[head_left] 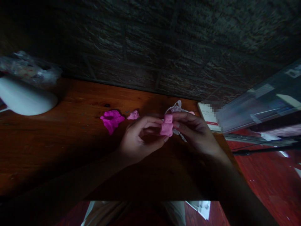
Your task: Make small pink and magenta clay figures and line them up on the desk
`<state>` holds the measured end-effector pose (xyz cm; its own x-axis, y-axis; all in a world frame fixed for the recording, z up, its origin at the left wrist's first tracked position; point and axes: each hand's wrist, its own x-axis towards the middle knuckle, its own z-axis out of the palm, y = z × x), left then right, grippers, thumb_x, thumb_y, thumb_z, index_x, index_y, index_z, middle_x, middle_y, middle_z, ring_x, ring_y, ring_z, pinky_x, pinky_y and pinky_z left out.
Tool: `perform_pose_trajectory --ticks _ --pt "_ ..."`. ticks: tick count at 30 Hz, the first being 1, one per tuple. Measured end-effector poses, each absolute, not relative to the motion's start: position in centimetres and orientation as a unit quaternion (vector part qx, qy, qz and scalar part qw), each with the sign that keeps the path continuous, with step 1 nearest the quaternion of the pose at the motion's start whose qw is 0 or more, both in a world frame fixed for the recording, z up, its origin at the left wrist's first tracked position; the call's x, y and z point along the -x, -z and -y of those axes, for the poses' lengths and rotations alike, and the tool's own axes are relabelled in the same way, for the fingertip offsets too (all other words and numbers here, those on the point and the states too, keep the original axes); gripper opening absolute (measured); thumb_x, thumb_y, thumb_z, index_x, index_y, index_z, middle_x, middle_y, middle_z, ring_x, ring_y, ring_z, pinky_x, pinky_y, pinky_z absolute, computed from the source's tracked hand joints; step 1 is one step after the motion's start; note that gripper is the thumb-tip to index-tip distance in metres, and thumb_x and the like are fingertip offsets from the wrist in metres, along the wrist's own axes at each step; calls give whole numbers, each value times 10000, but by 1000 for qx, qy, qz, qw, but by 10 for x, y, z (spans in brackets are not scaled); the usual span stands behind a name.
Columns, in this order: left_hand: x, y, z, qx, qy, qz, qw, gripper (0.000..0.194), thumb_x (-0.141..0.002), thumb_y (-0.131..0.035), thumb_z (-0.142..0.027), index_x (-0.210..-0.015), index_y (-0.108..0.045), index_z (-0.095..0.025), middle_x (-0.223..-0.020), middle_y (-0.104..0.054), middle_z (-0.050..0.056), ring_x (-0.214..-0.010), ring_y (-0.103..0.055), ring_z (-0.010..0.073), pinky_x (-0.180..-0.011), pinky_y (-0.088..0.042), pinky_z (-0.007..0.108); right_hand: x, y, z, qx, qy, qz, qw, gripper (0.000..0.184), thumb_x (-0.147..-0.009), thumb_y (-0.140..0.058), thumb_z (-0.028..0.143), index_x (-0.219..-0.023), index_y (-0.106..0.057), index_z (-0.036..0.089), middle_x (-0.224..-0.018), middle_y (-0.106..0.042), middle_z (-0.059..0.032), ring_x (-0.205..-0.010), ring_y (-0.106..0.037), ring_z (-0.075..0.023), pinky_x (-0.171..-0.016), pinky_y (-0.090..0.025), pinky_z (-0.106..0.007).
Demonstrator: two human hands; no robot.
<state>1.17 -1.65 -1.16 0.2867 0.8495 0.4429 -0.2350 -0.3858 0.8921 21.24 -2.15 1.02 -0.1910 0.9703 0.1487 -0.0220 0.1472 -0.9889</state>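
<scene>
A small pink modelling clay figure [166, 129], with a narrow block on top of a wider lobed body, is held above the table between both hands. My left hand [141, 138] grips its lower left side, the thumb beneath and the fingers behind it. On the other side, the fingertips of my right hand [192, 128] pinch the upper right of the clay. Left of the hands lie a flattened magenta clay piece [112, 121] and a smaller light pink lump [133, 115]. Behind my right hand is a crumpled whitish thing [177, 106], partly hidden.
The wooden table [77, 125] meets a dark stone-patterned wall [145, 47]. At the left stand a white jug-like vessel [28, 97] and a clear plastic bag [28, 70]. A white card-like pad [209, 116] lies by the glass panel [261, 97] at right, above red flooring [261, 182].
</scene>
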Motion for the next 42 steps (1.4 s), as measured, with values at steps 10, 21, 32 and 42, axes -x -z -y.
perform_pose_trajectory --ticks 10,21,32,42 --pt "-13 13 17 -631 -557 -260 473 315 -768 -842 -119 -1022 -669 -187 -1068 -796 77 -945 -792 189 -824 -665 275 -210 -14 27 417 -530 561 480 233 -921 -760 259 -1148 -781 312 -1194 -804 -20 -1078 -760 -192 -989 -617 -372" --pt "-12 17 16 -638 -542 -299 458 317 -764 -847 -167 -1014 -656 -205 -1013 -798 49 -900 -782 184 -811 -660 298 -198 -16 34 444 -453 587 503 203 -912 -753 250 -1112 -750 291 -1209 -791 -34 -1118 -749 -204 -1020 -617 -408" --pt "8 6 -6 -723 -447 -270 452 570 -800 -846 -249 -1308 -598 -177 -1203 -763 118 -987 -768 201 -874 -636 293 -197 -8 28 454 -474 567 497 330 -850 -834 299 -1159 -724 263 -1182 -796 -55 -1076 -764 -205 -984 -627 -393" --pt "60 13 -64 -870 -190 -437 124 265 -916 -625 -319 -1106 -774 -210 -1148 -794 117 -1096 -719 329 -1019 -528 480 -190 15 28 474 -458 627 415 422 -865 -797 299 -1267 -686 237 -1176 -796 -97 -1079 -770 -227 -970 -645 -422"
